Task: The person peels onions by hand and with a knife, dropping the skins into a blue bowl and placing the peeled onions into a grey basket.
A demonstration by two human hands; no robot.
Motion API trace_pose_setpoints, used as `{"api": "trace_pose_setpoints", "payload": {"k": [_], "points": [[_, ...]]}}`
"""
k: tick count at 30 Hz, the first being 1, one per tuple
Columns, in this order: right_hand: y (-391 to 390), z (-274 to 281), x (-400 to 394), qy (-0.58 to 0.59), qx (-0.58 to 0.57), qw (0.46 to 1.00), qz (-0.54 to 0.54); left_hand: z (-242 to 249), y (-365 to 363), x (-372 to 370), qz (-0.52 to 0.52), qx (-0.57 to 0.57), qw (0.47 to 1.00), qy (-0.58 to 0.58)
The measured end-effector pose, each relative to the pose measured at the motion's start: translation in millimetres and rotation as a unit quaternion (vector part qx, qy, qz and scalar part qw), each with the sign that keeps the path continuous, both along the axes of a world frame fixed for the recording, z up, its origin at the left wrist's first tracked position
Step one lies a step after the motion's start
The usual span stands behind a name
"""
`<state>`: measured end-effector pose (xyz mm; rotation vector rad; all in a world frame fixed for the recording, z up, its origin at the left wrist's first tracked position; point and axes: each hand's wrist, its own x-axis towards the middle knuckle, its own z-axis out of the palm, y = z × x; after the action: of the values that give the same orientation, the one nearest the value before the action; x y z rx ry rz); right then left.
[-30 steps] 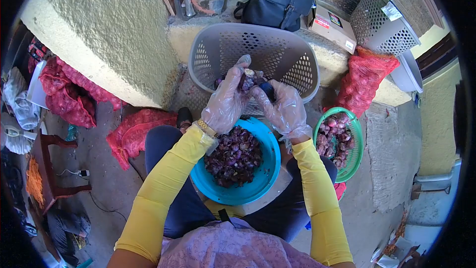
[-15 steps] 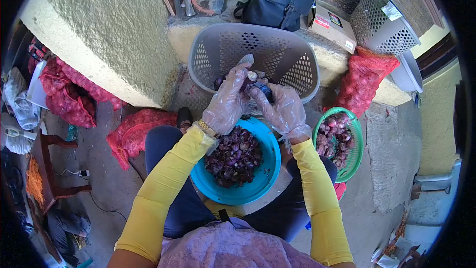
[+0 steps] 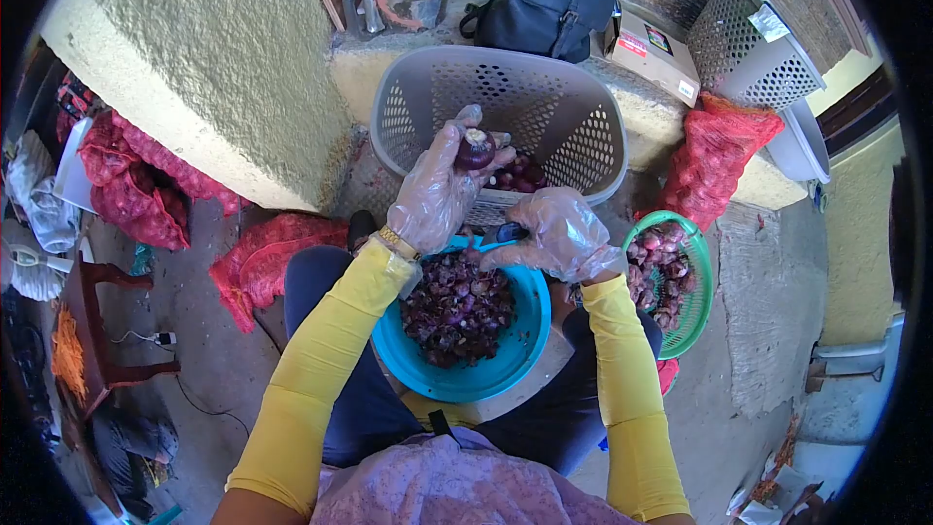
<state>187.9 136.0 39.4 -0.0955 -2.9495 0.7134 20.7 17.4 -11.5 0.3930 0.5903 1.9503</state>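
Observation:
My left hand (image 3: 434, 182), in a clear plastic glove, is closed round a purple onion (image 3: 475, 150) with a pale cut end facing up. It is over the near rim of the grey laundry-style basket (image 3: 397, 126), where several purple onions (image 3: 520, 175) lie. My right hand (image 3: 564, 235), also gloved, is closed on a small dark-handled tool (image 3: 510, 231); its working end cannot be made out. This hand is above the right rim of a blue basin (image 3: 533, 331) full of dark onion skins (image 3: 457, 306).
A green basket (image 3: 702, 282) of onions stands by my right knee. Red mesh sacks (image 3: 714, 160) of onions lie to the right and left. Behind the grey basket are a black bag (image 3: 554, 0) and a cardboard box (image 3: 651, 53) on a ledge. A wall (image 3: 214, 58) stands front left.
My hands have moved apart. The right hand has dropped toward me, down to the basin's rim, with the dark tool; the left hand has turned, bringing the onion into plain view.

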Motion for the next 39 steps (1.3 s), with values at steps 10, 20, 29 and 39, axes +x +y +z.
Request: {"api": "trace_pose_setpoints", "payload": {"k": [10,20,29,39], "points": [[1.4,-8.6,0.9,0.016,0.041,0.999,-0.015,-13.4,1.5,-7.5,-0.017,-0.013,0.997,-0.071],[8.3,-3.6,5.0,-0.022,-0.008,1.000,-0.011,-17.8,1.6,-8.2,-0.003,-0.053,0.983,-0.175],[9.6,-19.8,10.8,-0.095,0.064,0.992,-0.053,-9.7,-0.6,-10.1,0.038,-0.103,0.991,-0.078],[14.5,-14.4,14.9,-0.094,0.079,0.988,-0.089,7.7,-12.1,-4.5,-0.054,-0.140,0.836,0.527]]}}
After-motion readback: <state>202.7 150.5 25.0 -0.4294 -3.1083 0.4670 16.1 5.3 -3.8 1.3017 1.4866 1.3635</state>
